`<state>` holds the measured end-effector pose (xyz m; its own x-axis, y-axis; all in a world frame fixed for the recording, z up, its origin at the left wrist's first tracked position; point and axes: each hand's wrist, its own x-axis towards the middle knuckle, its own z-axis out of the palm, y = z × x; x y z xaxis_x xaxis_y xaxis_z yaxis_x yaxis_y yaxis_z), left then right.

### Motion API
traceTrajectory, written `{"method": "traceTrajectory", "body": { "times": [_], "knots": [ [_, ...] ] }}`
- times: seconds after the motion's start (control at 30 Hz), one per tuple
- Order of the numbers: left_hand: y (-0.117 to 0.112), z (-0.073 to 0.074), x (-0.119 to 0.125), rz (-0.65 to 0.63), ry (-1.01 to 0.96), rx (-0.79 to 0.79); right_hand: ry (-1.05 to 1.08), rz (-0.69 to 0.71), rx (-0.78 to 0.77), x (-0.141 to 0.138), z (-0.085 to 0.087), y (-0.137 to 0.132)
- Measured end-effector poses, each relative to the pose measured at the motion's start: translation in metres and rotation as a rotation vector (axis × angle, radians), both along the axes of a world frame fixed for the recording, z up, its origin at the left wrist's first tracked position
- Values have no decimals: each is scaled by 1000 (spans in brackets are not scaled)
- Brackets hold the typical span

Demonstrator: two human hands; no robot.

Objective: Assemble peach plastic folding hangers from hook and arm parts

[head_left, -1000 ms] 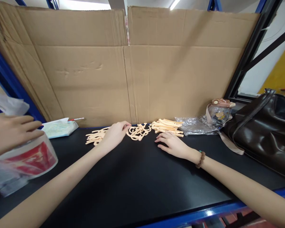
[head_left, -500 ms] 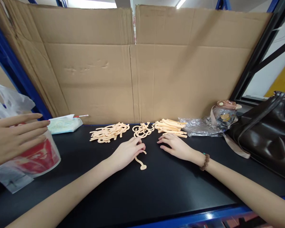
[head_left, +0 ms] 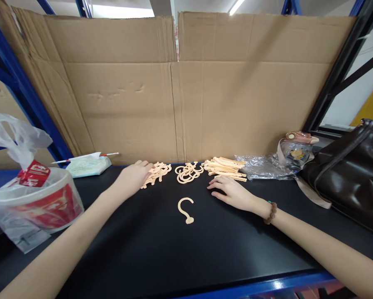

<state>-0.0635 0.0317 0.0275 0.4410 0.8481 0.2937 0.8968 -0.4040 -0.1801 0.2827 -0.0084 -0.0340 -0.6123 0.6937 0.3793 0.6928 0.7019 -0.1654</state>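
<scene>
A pale, hook-shaped piece [head_left: 186,210] like a question-mark hook lies alone on the black tabletop [head_left: 161,257]. My left hand [head_left: 133,178] reaches over the left pile of pale, wavy pieces [head_left: 157,173], covering part of it; its fingers stretch forward and their tips are partly hidden. My right hand [head_left: 231,194] rests on the table just in front of a pile of straight pale strips [head_left: 225,167], fingers apart and holding nothing. Between these two piles is a small heap of curved hook pieces [head_left: 189,172].
Cardboard sheets [head_left: 127,104] wall off the back. On the left stand a bagged red-and-white tub [head_left: 49,203] and a white packet [head_left: 88,165] with a pen on it. Clear plastic wrap [head_left: 261,167], a drinking bottle [head_left: 295,151] and a dark leather bag [head_left: 351,178] are right.
My left hand has let go of the hook piece and moved left to the wavy pile. Another person's hand at the far left has gone from view. My right hand stays put.
</scene>
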Motion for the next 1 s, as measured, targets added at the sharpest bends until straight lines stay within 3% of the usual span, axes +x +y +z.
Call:
{"method": "traceTrajectory", "body": {
  "times": [0.17, 0.3, 0.73, 0.9, 1.0],
  "knots": [
    [18, 0, -44, 151, 20, -88, 7, 1, -19, 1, -2, 1],
    [26, -6, -55, 180, 13, -156, 7, 6, -30, 2, -3, 3],
    [24, 7, -50, 144, -123, -150, 13, 16, -42, 3, -2, 4],
    [17, 5, -32, 116, -186, -221, 16, 18, -47, 3, -3, 4],
    [10, 3, -17, 180, -216, -181, 19, 22, -49, 3, -3, 4]
  ]
}}
